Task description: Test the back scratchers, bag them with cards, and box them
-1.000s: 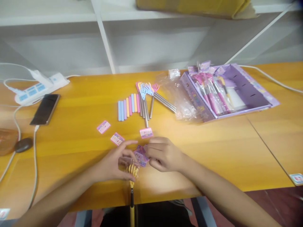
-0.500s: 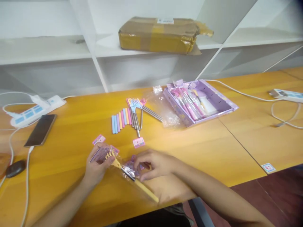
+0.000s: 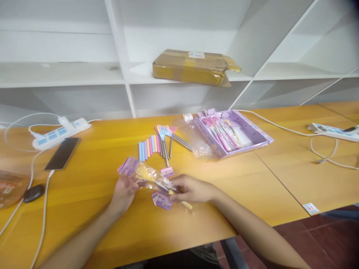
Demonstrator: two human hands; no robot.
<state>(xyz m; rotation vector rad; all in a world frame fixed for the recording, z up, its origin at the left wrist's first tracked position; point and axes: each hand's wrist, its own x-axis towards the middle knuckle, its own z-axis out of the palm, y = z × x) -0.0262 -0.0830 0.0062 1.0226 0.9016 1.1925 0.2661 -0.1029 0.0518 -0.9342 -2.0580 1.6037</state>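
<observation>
My right hand [image 3: 185, 188] is closed around the shaft of a yellow hand-shaped scratcher [image 3: 146, 173], whose handle end sticks out below my fingers. Clear plastic wrap [image 3: 165, 182] lies along its metal shaft. My left hand [image 3: 126, 188] pinches the wrap near the scratcher's head, beside a purple card [image 3: 129, 166]. More purple cards [image 3: 162, 200] lie on the table under my hands. Farther back are a row of pastel handles [image 3: 148, 147] and several metal-shafted scratchers [image 3: 166, 144], with a pink card [image 3: 167, 171] at their lower end.
A purple box [image 3: 252, 130] with wrapped pink scratchers stands at the back right, beside empty clear bags [image 3: 190, 136]. Left are a phone [image 3: 62, 154], a power strip [image 3: 61, 132], and a black mouse [image 3: 34, 193]. A taped carton [image 3: 193, 67] rests on the shelf.
The view has tilted up. My right hand has closed on the scratcher's shaft, and the scratcher has turned flatter. Purple cards now show on the table below my hands.
</observation>
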